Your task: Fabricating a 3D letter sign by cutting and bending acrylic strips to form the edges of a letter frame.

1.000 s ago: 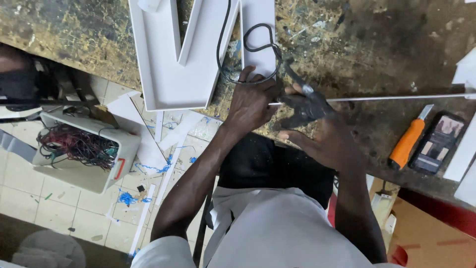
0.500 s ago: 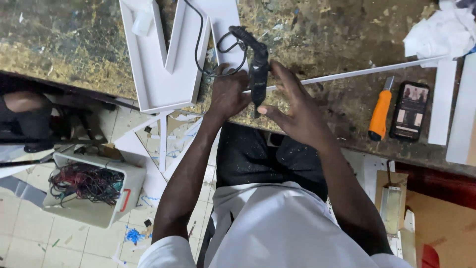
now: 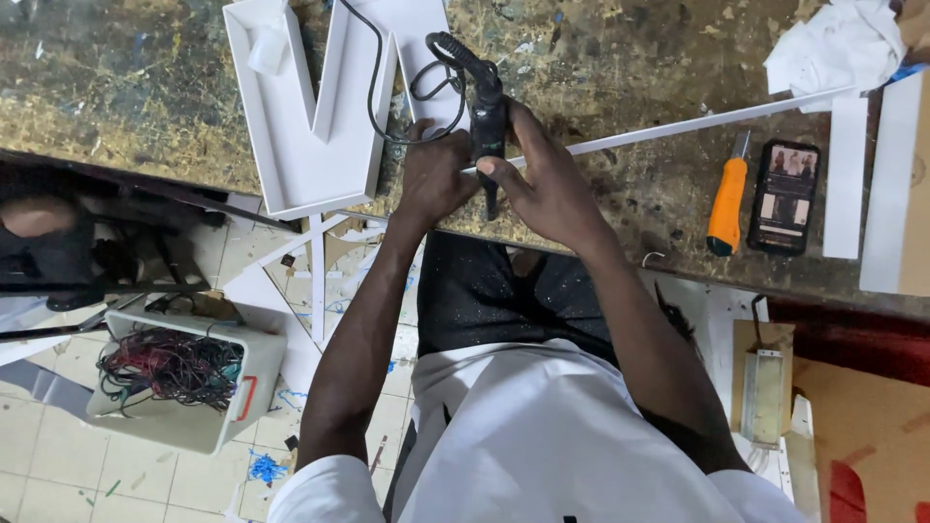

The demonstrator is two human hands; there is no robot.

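My right hand clamps a black corded tool, nose toward me; my left hand's fingers pinch the thin white strip running rightward.

The right hand is covering the middle of the black tool, and the left hand is hiding the near end of the thin white strip. The top edge is cutting off the white letter tray. The phone screen is looking too small to tell.
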